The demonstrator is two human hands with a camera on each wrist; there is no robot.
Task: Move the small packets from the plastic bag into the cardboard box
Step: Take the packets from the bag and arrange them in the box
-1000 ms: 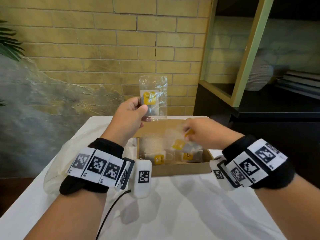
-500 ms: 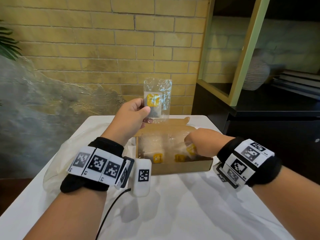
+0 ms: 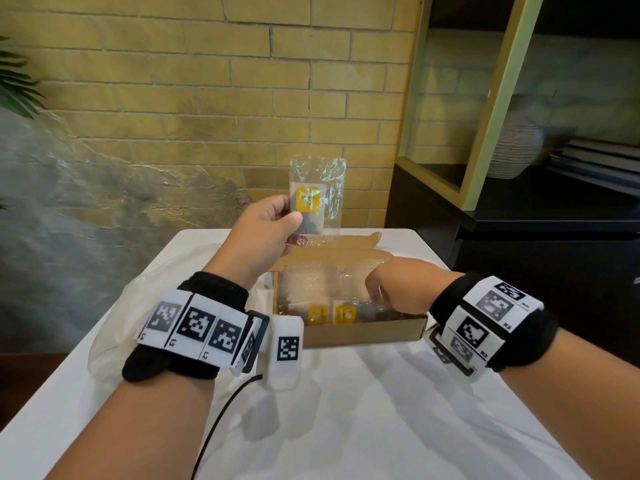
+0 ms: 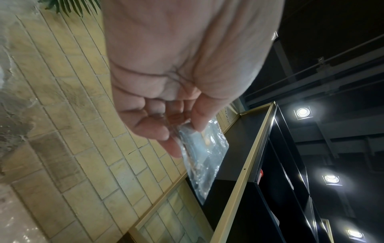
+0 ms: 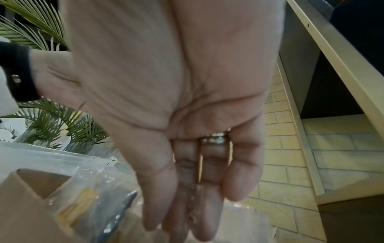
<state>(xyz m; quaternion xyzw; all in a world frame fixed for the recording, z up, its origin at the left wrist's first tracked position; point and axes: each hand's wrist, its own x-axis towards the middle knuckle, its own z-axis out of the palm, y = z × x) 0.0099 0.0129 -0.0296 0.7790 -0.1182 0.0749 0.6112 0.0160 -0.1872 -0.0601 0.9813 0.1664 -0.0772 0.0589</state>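
The left hand point(image 3: 263, 233) pinches a clear packet point(image 3: 317, 199) by its lower left corner, thumb in front and fingers behind, and holds it above the far edge of the box point(image 3: 363, 332). The packet stands upright from the pinch, long axis vertical, its flat face toward the head camera. A yellow label point(image 3: 308, 199) sits just beside the thumb tip, and something dark lies in the packet's lower part. In the left wrist view the packet point(image 4: 202, 154) runs on past the fingertips point(image 4: 176, 152), its far end well beyond them.

The right hand point(image 3: 398, 285) reaches down into the box at its right side. In the right wrist view its fingers point(image 5: 209, 197) are straight and close together, tips down among the clear wrappers; whether they touch or hold a packet cannot be told. A ring point(image 5: 214, 139) shows on one finger.

The box is open, its lid flap point(image 3: 346, 244) lying back beyond the pinch. It holds several clear packets, two with yellow labels point(image 3: 332, 313) lying flat near the front wall, just left of the right hand. The bag point(image 3: 114, 327), pale and slack, lies on the white table point(image 3: 346, 410) under and left of the left wrist, beside the box's left wall.
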